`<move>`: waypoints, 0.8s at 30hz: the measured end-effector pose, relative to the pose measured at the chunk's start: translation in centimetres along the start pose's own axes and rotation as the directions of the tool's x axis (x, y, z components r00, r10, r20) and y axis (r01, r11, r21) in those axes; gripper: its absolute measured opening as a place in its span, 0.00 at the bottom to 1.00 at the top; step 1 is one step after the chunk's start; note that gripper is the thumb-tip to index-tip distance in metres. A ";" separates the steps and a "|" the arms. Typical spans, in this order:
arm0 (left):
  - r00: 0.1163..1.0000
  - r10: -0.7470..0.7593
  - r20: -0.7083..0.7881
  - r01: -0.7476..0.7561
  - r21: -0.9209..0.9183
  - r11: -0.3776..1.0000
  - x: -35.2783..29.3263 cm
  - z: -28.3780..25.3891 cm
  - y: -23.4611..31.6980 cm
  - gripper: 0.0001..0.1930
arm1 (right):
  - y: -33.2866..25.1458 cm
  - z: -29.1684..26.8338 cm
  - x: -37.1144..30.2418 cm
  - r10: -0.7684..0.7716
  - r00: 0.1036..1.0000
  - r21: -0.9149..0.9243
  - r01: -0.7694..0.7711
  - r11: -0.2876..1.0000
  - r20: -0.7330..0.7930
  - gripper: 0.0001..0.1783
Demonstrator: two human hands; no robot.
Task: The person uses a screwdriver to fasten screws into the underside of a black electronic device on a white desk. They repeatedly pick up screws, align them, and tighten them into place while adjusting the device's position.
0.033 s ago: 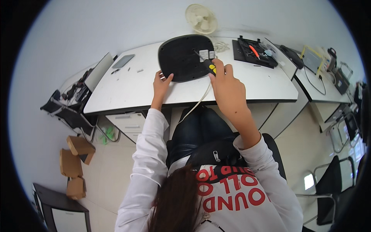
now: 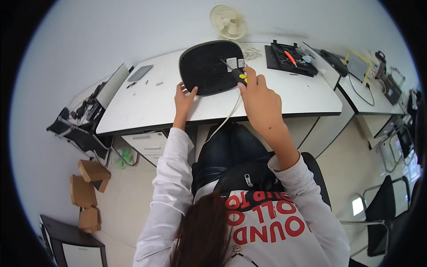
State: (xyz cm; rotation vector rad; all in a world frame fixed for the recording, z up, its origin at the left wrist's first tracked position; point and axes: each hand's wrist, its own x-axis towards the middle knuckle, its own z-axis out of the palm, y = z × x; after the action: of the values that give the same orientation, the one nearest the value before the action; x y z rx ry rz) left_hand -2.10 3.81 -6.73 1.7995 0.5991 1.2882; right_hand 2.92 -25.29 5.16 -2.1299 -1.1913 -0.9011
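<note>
A black rounded fan base point(image 2: 202, 73) stands tipped up on the white desk, its underside facing me, with pale labels on it. The cream fan head point(image 2: 228, 22) shows beyond it, against the wall. My left hand point(image 2: 184, 100) grips the base's lower left edge, thumb on the underside and fingers behind. In my right hand point(image 2: 263, 100) is a screwdriver point(image 2: 239, 76) with a black and yellow handle. Its shaft points up and left, and the tip is at the middle of the underside; whether it sits in a screw is too small to tell.
A white cord point(image 2: 227, 118) hangs over the desk's front edge point(image 2: 307, 115). At the back right lies an opened black tool case point(image 2: 302, 66) with an orange-handled tool point(image 2: 290, 58). On the left are a grey flat device point(image 2: 140, 73) and several small parts point(image 2: 159, 83).
</note>
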 end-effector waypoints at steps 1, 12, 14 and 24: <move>0.988 0.130 -0.086 -0.119 0.131 0.984 -0.3 -0.2 0.2 0.34 | 0.3 0.4 0.1 -0.002 0.999 0.009 0.002 1.000 -0.053 0.19; 0.788 -0.096 0.608 0.472 -0.498 0.727 -8.4 5.1 15.8 0.22 | 0.5 -0.4 0.5 0.188 0.975 0.132 -0.203 0.970 0.116 0.19; 0.665 0.026 0.746 0.709 -0.642 0.293 -8.5 6.8 14.9 0.21 | 0.6 -0.7 0.3 0.174 0.978 0.179 -0.193 0.965 0.117 0.20; 0.633 0.121 0.765 0.764 -0.592 -0.257 -9.2 8.8 16.8 0.18 | 1.4 -1.3 -1.4 0.098 0.993 0.222 -0.111 0.969 0.068 0.20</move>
State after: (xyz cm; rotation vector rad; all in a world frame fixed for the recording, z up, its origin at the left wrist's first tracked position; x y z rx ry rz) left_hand 1.36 -15.47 1.16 0.3222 -0.3156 0.2107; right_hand 3.24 -27.64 4.78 -2.0250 -1.1388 -0.6308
